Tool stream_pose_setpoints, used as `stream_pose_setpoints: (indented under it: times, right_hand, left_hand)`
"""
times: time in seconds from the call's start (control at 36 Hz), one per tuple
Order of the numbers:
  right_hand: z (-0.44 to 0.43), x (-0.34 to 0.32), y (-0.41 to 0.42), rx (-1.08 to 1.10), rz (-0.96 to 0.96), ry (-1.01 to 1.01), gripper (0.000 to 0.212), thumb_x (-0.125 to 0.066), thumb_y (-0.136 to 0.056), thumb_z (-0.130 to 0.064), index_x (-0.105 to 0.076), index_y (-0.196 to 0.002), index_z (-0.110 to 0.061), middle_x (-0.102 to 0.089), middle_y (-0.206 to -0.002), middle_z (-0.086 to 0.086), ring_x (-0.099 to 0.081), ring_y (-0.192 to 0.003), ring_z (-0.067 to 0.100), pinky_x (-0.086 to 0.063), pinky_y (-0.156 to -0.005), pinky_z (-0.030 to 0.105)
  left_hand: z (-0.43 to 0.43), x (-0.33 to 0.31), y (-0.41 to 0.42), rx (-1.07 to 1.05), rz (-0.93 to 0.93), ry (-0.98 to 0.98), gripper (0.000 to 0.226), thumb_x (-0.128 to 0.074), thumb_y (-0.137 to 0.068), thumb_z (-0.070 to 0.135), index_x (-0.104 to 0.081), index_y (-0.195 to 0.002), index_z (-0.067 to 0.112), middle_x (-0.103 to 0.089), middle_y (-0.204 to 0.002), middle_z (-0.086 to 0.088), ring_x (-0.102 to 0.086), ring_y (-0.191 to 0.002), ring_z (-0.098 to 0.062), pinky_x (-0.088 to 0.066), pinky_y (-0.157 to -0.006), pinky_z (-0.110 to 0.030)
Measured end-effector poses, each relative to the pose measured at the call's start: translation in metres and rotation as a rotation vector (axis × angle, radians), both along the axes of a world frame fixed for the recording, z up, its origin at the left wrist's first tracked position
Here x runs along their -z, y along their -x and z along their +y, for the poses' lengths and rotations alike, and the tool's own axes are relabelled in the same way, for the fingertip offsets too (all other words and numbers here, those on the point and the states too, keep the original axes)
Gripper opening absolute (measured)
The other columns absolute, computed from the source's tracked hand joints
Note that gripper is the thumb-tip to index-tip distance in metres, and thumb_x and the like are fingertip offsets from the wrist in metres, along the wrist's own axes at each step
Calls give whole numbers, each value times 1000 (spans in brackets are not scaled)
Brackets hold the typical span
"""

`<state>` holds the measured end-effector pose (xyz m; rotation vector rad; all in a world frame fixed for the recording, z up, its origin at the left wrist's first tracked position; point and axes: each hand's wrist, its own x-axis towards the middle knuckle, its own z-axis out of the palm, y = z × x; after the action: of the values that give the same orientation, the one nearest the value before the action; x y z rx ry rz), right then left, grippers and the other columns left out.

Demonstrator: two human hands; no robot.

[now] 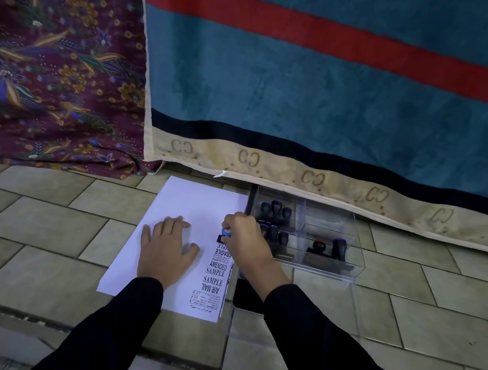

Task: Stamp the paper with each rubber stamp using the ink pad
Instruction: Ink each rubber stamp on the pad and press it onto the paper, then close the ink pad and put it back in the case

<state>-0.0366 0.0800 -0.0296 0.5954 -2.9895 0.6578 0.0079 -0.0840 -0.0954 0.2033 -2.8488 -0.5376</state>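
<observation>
A white sheet of paper (183,204) lies on the tiled floor with a column of printed stamp marks along its right edge. My left hand (164,249) rests flat on the paper, fingers spread. My right hand (245,241) grips a rubber stamp with a blue knob (225,233) and presses it onto the paper at the top of the column. A clear plastic box (331,244) to the right holds several black-handled stamps (276,211). The dark ink pad (247,298) lies beside the paper, partly hidden under my right forearm.
A teal blanket with a red stripe (341,104) hangs down behind the box and paper. A purple flowered cloth (47,78) hangs at the left. Tiled floor (43,219) spreads around the paper, and a clear lid (297,311) lies in front of the box.
</observation>
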Motion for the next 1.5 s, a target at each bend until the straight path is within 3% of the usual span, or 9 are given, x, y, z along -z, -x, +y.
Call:
stream_pose_setpoints:
  times: [0.11,0.19,0.31,0.53,1.03,1.19,1.31,1.42,1.5]
  right_hand:
    - [9,-3,12,61,-37,163,22,-64,-82,-3,-65,-104,-1,-66,-104,16,-62,-94,28,-53,-84,34]
    - [24,-14,24,213,-32,434,30,-69,-80,-6,-64,-110,-7,-68,-93,5,-64,-80,16,-49,-64,16]
    - [55,-35,43,330,155,692,29,-72,-78,-7,-57,-101,-15,-61,-83,-8,-60,-68,2,-48,-61,5]
    - [91,-31,78,393,180,443,14,-69,-81,-5,-62,-92,-8,-60,-84,-2,-60,-79,18,-56,-76,33]
    - [83,-18,91,430,-107,198,13,-58,-88,-4,-66,-98,-4,-65,-107,16,-61,-98,28,-47,-79,28]
    - [86,-22,82,410,-72,231,22,-59,-89,-8,-63,-111,-5,-64,-114,15,-60,-104,26,-44,-83,24]
    - [96,-29,59,402,19,368,22,-61,-87,-8,-64,-109,-5,-68,-108,11,-62,-94,19,-47,-84,22]
    - [107,-26,19,446,44,531,13,-64,-86,-11,-66,-98,-10,-70,-95,4,-66,-84,15,-52,-76,24]
    - [115,-12,-15,446,6,478,8,-66,-85,-11,-68,-92,-10,-68,-83,0,-61,-69,7,-50,-65,16]
  left_hand:
    - [0,-2,-2,1,3,9,52,-39,-80,46,-47,-127,23,-48,-134,5,-38,-129,-20,-15,-114,-49]
    - [0,-2,-2,2,12,12,55,-36,-78,46,-47,-127,22,-47,-135,5,-39,-128,-20,-16,-115,-50]
    - [0,-1,-2,5,4,8,50,-43,-82,44,-47,-127,21,-47,-136,4,-39,-130,-21,-16,-116,-50]
    - [-1,0,-2,1,23,-2,46,-51,-83,40,-49,-126,22,-50,-133,4,-40,-129,-20,-16,-115,-49]
    - [-3,0,1,-5,28,-80,44,-61,-82,36,-51,-124,26,-49,-138,8,-36,-134,-18,-13,-117,-48]
    - [-8,-3,1,-64,61,-396,44,-66,-85,27,-52,-127,29,-54,-136,10,-35,-137,-16,-4,-120,-36]
    - [-13,-5,1,-135,7,-756,40,-62,-90,23,-54,-127,34,-52,-136,11,-20,-142,-26,-17,-118,-40]
    - [-19,-16,-2,-92,39,-1072,31,-60,-92,21,-59,-119,35,-51,-133,15,-41,-132,-14,-33,-106,-32]
    - [-21,-23,-5,-69,69,-1070,27,-59,-92,24,-58,-109,45,-52,-129,20,-47,-125,-7,-33,-98,-25]
